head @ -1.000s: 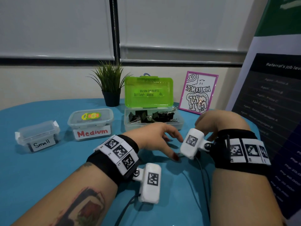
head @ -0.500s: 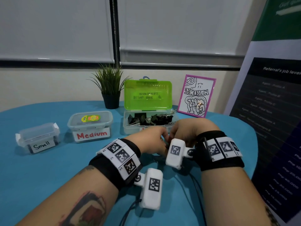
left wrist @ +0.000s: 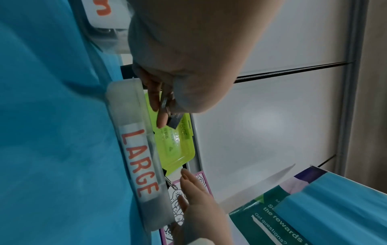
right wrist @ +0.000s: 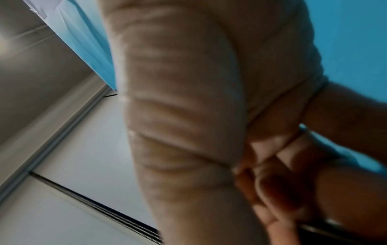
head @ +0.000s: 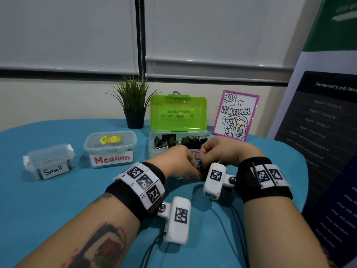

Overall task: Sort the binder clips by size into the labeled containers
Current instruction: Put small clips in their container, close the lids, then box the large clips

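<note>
My left hand (head: 181, 163) and right hand (head: 214, 151) meet just in front of the clear box labeled Large (left wrist: 134, 149), whose green lid (head: 178, 113) stands open. In the left wrist view my left hand (left wrist: 159, 102) pinches a black binder clip (left wrist: 172, 123) by its silver handles. My right hand (left wrist: 192, 190) is beside the box's right end; in the head view its fingers curl downward, and whether they hold anything is hidden. Several black clips (head: 173, 141) lie in the Large box. The Medium box (head: 110, 146) and Small box (head: 48, 161) stand lidded to the left.
A potted plant (head: 134, 105) and a pink-framed drawing (head: 236, 115) stand behind the boxes on the blue table (head: 58, 200). A dark banner (head: 328, 132) rises along the right edge. Camera cables trail under my wrists.
Both hands have moved forward and together; a second ago my left hand reached open toward the right one, and now its fingers are curled against the right hand's.
</note>
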